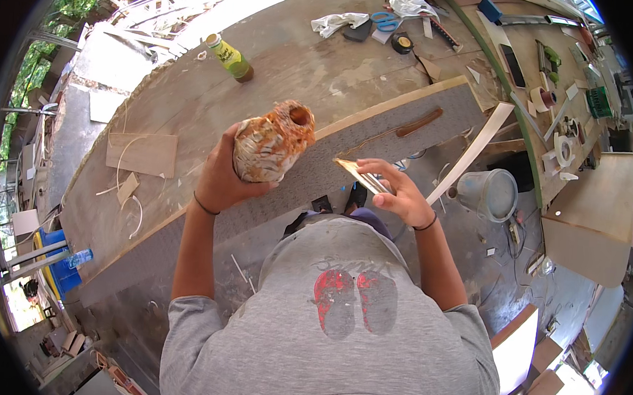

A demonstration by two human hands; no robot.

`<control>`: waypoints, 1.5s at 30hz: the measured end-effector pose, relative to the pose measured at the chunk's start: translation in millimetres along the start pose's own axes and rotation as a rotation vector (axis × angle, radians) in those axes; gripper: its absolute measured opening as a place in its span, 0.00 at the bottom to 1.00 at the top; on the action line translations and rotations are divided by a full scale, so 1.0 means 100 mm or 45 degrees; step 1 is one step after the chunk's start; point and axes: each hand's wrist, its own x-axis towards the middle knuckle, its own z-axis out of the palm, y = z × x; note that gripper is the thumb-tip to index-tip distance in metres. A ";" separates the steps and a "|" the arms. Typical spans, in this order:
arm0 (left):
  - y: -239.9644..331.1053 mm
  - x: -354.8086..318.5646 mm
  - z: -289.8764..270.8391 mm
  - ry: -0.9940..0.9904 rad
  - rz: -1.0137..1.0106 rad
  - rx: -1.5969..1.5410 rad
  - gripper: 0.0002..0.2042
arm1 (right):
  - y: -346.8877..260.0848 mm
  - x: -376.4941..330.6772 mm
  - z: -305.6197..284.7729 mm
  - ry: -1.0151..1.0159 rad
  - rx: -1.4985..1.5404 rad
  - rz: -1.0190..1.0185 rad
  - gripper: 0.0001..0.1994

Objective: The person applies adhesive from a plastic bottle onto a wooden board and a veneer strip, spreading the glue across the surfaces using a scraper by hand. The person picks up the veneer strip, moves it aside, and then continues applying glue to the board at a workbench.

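My left hand (225, 168) is wrapped round a container (267, 148) crusted with white and orange-brown dried glue. A dark round opening shows at its upper right end, and the container tilts that way over the workbench. To its right, my right hand (395, 192) grips a flat scraper (357, 173) with a pale, amber-tinted edge pointing toward the container. The two are apart. Below them lies a long grey textured panel (355, 148) along the bench's near edge, with a brown strip (420, 123) on it. What is inside the container is hidden.
A bottle with a yellow-green label (231, 58) stands on the workbench (179, 90). Blue-handled scissors (386, 21) and a tape measure (402, 42) lie at the far side. A thin wood strip (473, 150) juts past the bench beside a grey bucket (490, 195) on the floor.
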 end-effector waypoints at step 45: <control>-0.82 -0.19 1.81 -0.175 -0.228 0.680 0.67 | 0.45 -0.19 -0.68 0.176 1.633 -0.087 0.40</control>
